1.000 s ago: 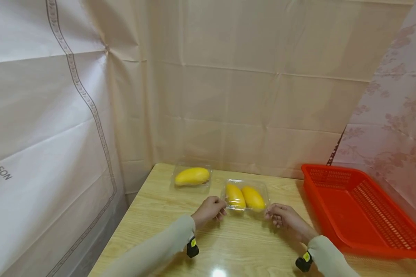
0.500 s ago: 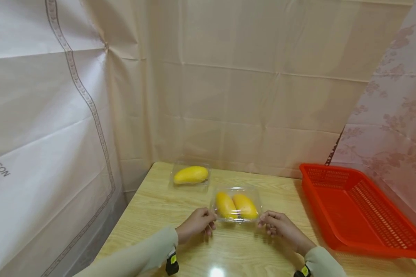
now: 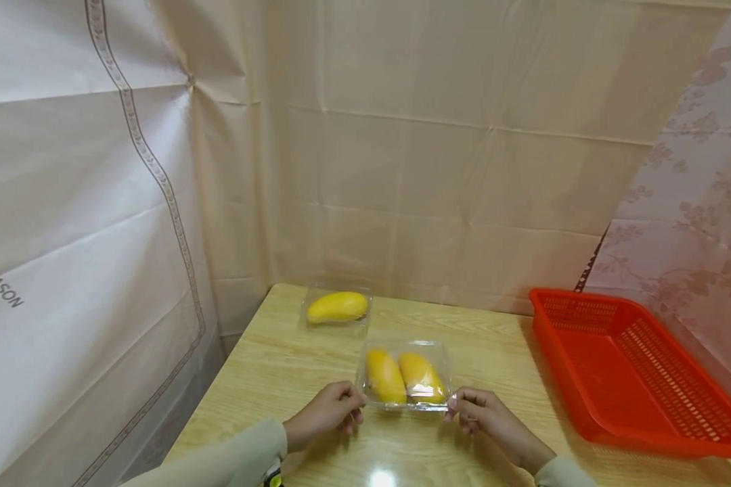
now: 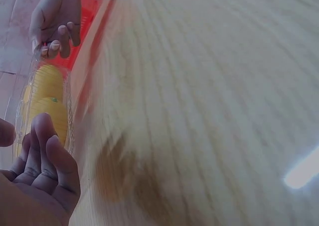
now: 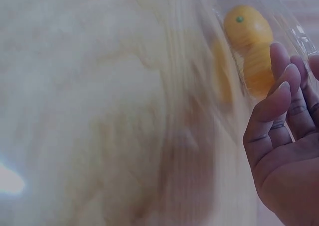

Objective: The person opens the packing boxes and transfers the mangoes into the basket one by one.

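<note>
Two yellow-orange mangoes lie side by side in a clear plastic box over the middle of the table. At the box's near left corner, my left hand pinches the edge between thumb and fingers. My right hand pinches the near right corner the same way. Both wrist views show the other fingers loosely bent below the box; in the right wrist view, the fingers cover part of a mango. Whether the box's underside touches the table, I cannot tell.
A second clear plastic box with one yellow mango stands at the table's back left. On the right is a red plastic basket with slotted walls. Cloth sheets hang behind the wooden table.
Both hands have brought the box with two mangoes toward me and somewhat to the left, keeping hold of its near corners. The other box and the basket have stayed in place.
</note>
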Demonstrator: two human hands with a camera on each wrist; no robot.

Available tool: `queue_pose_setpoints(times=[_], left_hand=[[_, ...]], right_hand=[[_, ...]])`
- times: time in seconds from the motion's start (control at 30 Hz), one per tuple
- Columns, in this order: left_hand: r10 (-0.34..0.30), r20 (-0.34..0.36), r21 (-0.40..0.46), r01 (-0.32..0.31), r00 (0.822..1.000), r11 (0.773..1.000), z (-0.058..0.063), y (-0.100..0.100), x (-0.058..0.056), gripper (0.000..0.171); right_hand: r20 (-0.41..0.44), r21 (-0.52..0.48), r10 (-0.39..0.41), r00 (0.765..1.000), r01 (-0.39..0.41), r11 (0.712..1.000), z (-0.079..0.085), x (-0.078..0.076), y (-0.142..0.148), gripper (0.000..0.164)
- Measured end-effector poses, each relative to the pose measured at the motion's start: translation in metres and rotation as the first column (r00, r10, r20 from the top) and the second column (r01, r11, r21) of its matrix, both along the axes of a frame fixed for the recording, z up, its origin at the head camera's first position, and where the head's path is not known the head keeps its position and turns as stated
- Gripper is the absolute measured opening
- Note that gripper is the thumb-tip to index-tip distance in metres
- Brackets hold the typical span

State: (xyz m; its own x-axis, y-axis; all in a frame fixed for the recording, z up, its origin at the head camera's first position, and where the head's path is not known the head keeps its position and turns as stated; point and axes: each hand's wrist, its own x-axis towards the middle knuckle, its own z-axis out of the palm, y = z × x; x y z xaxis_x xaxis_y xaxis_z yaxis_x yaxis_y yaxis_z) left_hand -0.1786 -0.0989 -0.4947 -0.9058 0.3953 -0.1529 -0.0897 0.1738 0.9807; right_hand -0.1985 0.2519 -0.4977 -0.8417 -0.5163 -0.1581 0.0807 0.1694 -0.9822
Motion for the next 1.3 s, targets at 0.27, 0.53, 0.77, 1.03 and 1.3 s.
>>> queue_pose_setpoints(times=[0.27, 0.53, 0.77, 1.03, 1.3], left_hand=[[-0.006, -0.016, 0.010, 0.006, 1.000, 1.000, 0.000, -0.011, 0.013, 0.028], [-0.016, 0.003, -0.019, 0.016, 1.000, 1.000, -0.004, -0.019, 0.023, 0.028], [-0.040, 0.020, -0.012, 0.040, 0.999, 0.999, -0.005, -0.024, 0.024, 0.028], [-0.039, 0.016, -0.034, 0.040, 0.999, 0.999, -0.010, -0.024, 0.022, 0.028], [-0.051, 0.017, -0.038, 0.052, 0.999, 0.998, -0.014, -0.022, 0.018, 0.028]], right_hand=[[0.008, 0.005, 0.030, 1.000, -0.030, 1.000, -0.003, 0.013, -0.008, 0.032], [0.032, -0.091, 0.080, 0.996, -0.077, 0.993, -0.010, 0.028, -0.014, 0.031], [0.108, -0.144, 0.078, 0.991, -0.062, 0.988, -0.015, 0.031, -0.016, 0.020], [0.128, -0.164, 0.089, 0.988, -0.068, 0.984, -0.018, 0.030, -0.017, 0.020], [0.176, -0.173, 0.080, 0.981, -0.049, 0.984, -0.016, 0.031, -0.015, 0.018]])
